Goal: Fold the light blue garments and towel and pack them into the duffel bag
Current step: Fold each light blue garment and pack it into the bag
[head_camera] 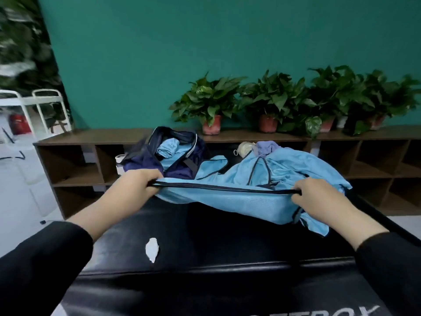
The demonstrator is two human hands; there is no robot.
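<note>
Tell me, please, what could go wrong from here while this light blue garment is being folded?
Both hands, left hand and right hand, grip only the dark-trimmed edge of the light blue garment, so its loose rest may bunch or drag. The white scrap on the black mat could get folded in.

Gym-like room: black padded mat (205, 236), cubby shelving (75, 165)

Black padded bench (205, 236) carries duffel bag (159, 163), light blue garment (262, 176), white scrap (152, 249)

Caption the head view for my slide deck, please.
Both hands, left and right, stretch a light blue garment near the open duffel bag.
</note>
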